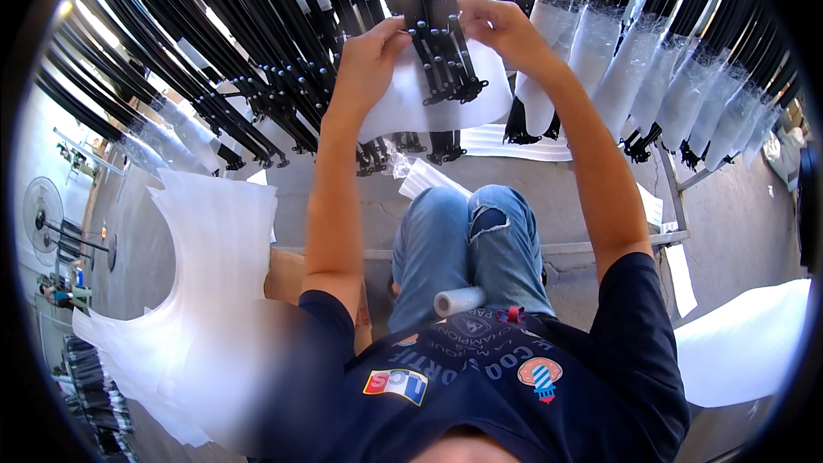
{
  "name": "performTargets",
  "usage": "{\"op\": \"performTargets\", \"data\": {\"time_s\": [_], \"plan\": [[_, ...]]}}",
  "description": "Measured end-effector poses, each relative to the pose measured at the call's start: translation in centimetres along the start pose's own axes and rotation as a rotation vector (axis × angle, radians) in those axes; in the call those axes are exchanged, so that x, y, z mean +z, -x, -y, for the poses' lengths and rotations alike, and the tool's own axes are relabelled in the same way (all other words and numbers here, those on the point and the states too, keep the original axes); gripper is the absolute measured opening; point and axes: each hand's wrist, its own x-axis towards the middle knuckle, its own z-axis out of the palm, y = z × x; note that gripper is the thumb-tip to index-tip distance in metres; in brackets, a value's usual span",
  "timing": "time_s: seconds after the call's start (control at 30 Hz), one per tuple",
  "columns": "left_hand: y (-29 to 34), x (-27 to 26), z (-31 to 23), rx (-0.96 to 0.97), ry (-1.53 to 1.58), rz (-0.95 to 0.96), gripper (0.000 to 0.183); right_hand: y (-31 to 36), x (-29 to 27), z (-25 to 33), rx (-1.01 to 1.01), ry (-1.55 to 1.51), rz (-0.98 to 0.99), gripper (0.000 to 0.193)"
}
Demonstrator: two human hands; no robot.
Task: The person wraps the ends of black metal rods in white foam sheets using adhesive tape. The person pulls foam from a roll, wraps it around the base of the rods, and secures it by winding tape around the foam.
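Both my hands are raised at the top middle, on either side of a bundle of hanging black rods (441,56) with small dark fittings at their lower ends. A white foam sheet (411,116) lies behind this bundle and spreads below it. My left hand (370,60) is pinched at the sheet's left side, close to the rods. On the other side my right hand (507,33) is also closed, thumb and fingers together at the sheet's right side. The exact grip of the fingertips is partly hidden. A small roll of film (459,301) rests on my lap.
More black rods (249,43) hang in rows at left. At right, several bundles wear white foam and clear film wraps (621,56). A stack of white foam sheets (206,266) stands at my left, and another white sheet (746,347) at right. A metal frame bar (583,248) crosses beyond my knees.
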Motion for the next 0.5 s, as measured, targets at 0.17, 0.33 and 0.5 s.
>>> {"op": "performTargets", "data": {"time_s": [0.17, 0.33, 0.5], "plan": [[-0.1, -0.2, 0.7, -0.014, 0.047, 0.02, 0.024, 0.4, -0.3, 0.1, -0.089, 0.56, -0.051, 0.015], [0.3, 0.0, 0.1, -0.124, 0.148, 0.057, 0.023, 0.9, 2.7, 1.4, -0.157, 0.963, -0.538, 0.001], [0.6, 0.3, 0.1, -0.07, 0.125, 0.006, 0.022, 0.3, 4.4, -0.3, -0.095, 0.37, -0.701, 0.006]]}}
